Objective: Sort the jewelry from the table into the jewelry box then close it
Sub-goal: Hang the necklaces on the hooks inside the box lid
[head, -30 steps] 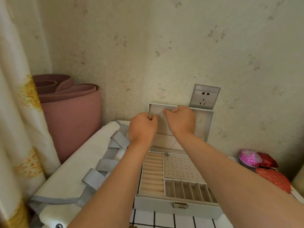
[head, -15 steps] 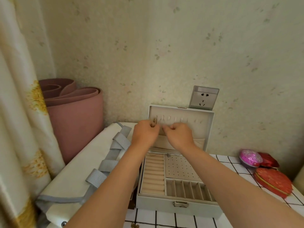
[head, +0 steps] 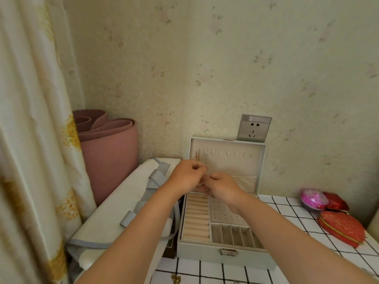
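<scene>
Here we work at the open jewelry box (head: 205, 257), which sits on the tiled table (head: 215, 272) with its lid (head: 242, 162) upright against the wall. The left hand (head: 187, 175) and the right hand (head: 222, 186) meet just in front of the lower part of the lid, above the ring rolls (head: 195, 218). Both have curled fingers, with the tips pinched together on what appears to be a fine necklace (head: 207, 189). Only small glints of it show beside the right hand, and the chain itself is too thin to trace. One gold chain (head: 197, 157) hangs from the leftmost hook, and the remaining hooks (head: 221, 153) look free. For a clean result, we advise keeping the chain taut between both hands, looping it over the next free hook, and lowering the loose end into the elastic pocket (head: 245, 180), clear of its neighbour. Another gold piece (head: 175, 278) lies on the table near the bottom edge. No brand, label or writing is legible on the box, the latch (head: 228, 252) or the wall socket (head: 253, 129).
</scene>
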{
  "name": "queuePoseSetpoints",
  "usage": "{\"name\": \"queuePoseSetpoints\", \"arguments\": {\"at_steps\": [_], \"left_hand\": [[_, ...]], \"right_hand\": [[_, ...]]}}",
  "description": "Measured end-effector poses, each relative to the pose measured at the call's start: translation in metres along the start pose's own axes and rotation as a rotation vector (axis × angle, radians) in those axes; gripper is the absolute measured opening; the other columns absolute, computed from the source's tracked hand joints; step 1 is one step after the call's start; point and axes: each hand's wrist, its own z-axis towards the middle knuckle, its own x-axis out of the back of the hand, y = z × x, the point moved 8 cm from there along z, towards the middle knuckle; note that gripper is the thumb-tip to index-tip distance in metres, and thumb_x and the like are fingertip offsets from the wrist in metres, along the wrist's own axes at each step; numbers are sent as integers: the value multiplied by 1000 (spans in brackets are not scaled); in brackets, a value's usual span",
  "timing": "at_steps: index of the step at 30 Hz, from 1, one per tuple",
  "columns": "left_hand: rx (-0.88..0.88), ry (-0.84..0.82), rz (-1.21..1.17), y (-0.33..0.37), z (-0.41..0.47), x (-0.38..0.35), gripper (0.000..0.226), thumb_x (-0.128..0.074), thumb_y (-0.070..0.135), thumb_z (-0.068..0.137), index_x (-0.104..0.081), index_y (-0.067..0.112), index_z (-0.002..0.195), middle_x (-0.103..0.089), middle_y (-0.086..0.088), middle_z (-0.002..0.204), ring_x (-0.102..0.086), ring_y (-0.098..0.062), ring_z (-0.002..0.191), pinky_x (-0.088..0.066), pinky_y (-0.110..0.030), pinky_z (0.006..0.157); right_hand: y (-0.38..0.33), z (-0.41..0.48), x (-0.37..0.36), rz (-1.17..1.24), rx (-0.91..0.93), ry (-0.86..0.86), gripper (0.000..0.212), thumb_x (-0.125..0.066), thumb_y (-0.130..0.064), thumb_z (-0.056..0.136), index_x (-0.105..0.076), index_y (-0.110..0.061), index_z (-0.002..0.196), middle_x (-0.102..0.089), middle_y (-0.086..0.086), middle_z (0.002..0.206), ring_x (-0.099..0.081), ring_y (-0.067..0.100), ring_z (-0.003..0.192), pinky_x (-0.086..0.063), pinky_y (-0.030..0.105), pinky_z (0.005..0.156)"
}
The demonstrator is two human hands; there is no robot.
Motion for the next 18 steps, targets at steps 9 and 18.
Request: {"name": "queuePoseSetpoints", "arguments": {"at_steps": [9, 18], "left_hand": [[40, -23, 40, -13, -3, -18, 21, -53, 22, 97, -63, 23, 115, -67, 2, 110, -67, -17, 93, -57, -35, 86], [135, -196, -84, -12, -14, -43, 21, -57, 25, 96, -71, 17, 110, -75, 1, 101, -64, -8, 62, -40, -7, 47]], "right_hand": [[-23, -8, 34, -36, 33, 101, 23, -53, -18, 101, -74, -8, 103, -68, -4, 86, -58, 5, 75, -42, 14, 63], [-29, -6, 39, -24, 48, 118, 22, -53, -17, 102, -73, -7, 102, -57, -4, 65, -50, 2, 45, -38, 13, 41]]}}
